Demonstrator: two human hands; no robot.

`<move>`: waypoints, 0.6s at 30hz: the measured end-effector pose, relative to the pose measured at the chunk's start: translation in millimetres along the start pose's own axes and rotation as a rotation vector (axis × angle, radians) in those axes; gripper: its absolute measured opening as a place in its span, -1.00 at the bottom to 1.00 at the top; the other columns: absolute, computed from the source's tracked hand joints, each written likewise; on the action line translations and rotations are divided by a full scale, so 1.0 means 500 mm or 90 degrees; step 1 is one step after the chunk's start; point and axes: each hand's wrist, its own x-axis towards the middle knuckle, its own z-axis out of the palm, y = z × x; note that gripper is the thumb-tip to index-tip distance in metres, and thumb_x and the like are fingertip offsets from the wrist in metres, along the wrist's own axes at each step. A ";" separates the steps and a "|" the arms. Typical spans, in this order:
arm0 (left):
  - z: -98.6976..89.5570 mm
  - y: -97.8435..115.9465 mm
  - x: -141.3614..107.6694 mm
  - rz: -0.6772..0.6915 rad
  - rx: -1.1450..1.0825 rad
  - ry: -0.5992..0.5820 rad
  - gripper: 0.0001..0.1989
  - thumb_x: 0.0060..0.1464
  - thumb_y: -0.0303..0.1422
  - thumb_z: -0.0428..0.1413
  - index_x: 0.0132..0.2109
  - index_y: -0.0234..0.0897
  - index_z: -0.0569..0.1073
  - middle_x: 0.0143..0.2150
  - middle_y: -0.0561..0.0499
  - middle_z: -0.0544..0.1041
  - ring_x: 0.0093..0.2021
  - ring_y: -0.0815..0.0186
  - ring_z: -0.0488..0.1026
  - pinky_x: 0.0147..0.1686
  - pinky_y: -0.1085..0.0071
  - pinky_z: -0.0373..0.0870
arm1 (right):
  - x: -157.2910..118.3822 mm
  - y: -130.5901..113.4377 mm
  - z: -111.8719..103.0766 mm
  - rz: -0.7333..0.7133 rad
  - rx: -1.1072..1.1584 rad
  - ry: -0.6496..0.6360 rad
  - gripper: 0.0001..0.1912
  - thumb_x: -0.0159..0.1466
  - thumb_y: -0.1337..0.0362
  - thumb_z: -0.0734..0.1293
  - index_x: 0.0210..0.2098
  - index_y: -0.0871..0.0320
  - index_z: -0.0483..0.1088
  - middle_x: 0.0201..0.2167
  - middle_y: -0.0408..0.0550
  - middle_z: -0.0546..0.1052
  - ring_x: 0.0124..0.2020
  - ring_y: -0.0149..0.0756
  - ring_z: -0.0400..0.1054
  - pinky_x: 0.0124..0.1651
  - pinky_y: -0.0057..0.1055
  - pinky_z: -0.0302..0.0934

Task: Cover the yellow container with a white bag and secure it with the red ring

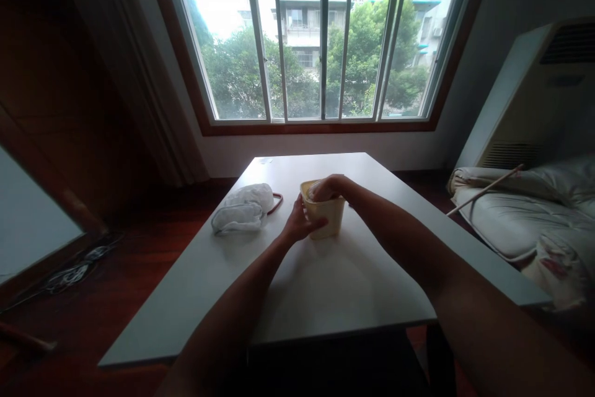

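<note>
A small pale-yellow plastic bin (332, 220) stands upright on the white table (297, 288). My left hand (297, 220) grips its near left side, the thumb lying across the front and the fingers along the left wall. From above, my right hand (331, 186) reaches over the rim into the bin. Its fingers are hidden inside, beside something whitish (315, 189) that I cannot make out. Left of the bin lies a crumpled white bundle (244, 206), looking like thin cloth or plastic, with a reddish-brown loop (277, 201) sticking out at its right.
Beyond the table is a wide sliding window (302, 50). A cream padded seat (530, 217) with a thin stick (486, 189) across it stands at the right, before a tall pale appliance (515, 87). Cables (77, 273) lie on the reddish wooden floor at the left.
</note>
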 end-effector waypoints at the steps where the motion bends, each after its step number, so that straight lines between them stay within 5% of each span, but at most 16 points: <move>1: 0.000 0.001 0.000 -0.005 -0.004 0.002 0.05 -0.22 -0.22 0.45 0.36 -0.13 0.10 0.25 -0.21 0.29 0.12 0.02 0.39 -0.01 0.09 0.49 | -0.009 -0.005 -0.015 0.047 0.004 -0.087 -0.85 -0.16 0.48 0.48 -0.64 0.24 0.41 -0.67 -0.11 0.44 -0.59 -0.30 0.37 -0.46 -0.37 0.32; 4: 0.000 0.006 0.001 -0.011 -0.013 -0.008 0.08 -0.24 -0.22 0.46 0.37 -0.12 0.08 0.23 -0.20 0.31 0.12 0.02 0.39 0.00 0.09 0.49 | -0.038 -0.017 -0.070 0.038 0.042 -0.127 -0.85 -0.11 0.44 0.51 -0.51 0.26 0.51 -0.55 -0.05 0.54 -0.51 -0.31 0.43 -0.39 -0.39 0.36; 9: 0.000 0.020 0.003 -0.044 -0.053 -0.017 0.09 -0.24 -0.21 0.46 0.37 -0.11 0.06 0.19 -0.21 0.33 0.12 0.02 0.39 -0.01 0.07 0.51 | -0.093 -0.012 -0.137 -0.134 0.182 0.085 -0.79 -0.10 0.41 0.54 -0.45 0.27 0.51 -0.51 -0.10 0.52 -0.48 -0.39 0.38 -0.36 -0.41 0.35; 12: -0.003 0.031 0.005 -0.060 -0.067 -0.038 0.10 -0.23 -0.21 0.46 0.38 -0.09 0.05 0.23 -0.24 0.30 0.12 0.01 0.40 -0.03 0.07 0.52 | -0.131 0.002 -0.126 -0.258 0.230 0.208 -0.78 -0.08 0.36 0.54 -0.45 0.26 0.48 -0.52 -0.19 0.44 -0.48 -0.47 0.28 -0.35 -0.44 0.27; 18: -0.031 0.047 0.007 -0.016 -0.019 -0.080 0.13 -0.24 -0.22 0.46 0.41 -0.12 0.06 0.29 -0.27 0.27 0.23 -0.05 0.33 0.18 -0.03 0.36 | -0.209 0.066 -0.041 -0.325 0.368 0.232 -0.55 0.05 0.16 0.51 -0.09 0.18 0.52 -0.38 -0.11 0.49 -0.39 -0.35 0.35 -0.32 -0.39 0.29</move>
